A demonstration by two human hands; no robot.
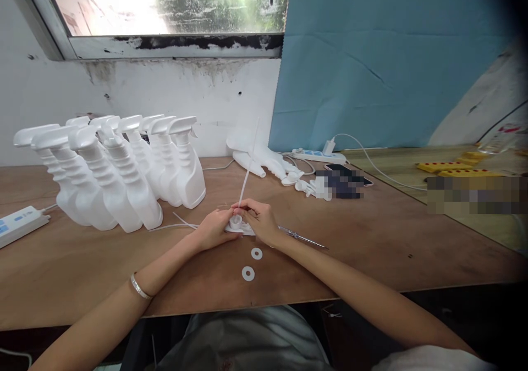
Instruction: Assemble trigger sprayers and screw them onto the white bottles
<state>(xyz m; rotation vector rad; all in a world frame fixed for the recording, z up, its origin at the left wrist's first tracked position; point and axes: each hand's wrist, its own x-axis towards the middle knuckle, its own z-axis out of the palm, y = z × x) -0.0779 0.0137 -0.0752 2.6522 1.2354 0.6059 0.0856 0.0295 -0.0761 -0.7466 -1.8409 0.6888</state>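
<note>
My left hand (215, 230) is closed around a white trigger sprayer head (236, 222) just above the table, its round collar facing up. A thin translucent dip tube (246, 177) rises from the collar, leaning slightly right. With bent fingers, my right hand (262, 221) pinches the tube's lower end at the collar; the fingers partly hide the joint. Two white ring washers, a nearer one (248, 273) and a farther one (256, 253), lie flat below my hands. Beside my left hand are loose tubes (175, 226). A slim metal tool (305, 238) lies right of my right wrist.
Several white spray bottles (138, 206) stand grouped at left. More white sprayer parts (264, 156) lie at the back, near a power strip (317, 155) and a phone (348, 174). Another power strip (20, 225) sits far left. Yellow items (457, 167) are at far right.
</note>
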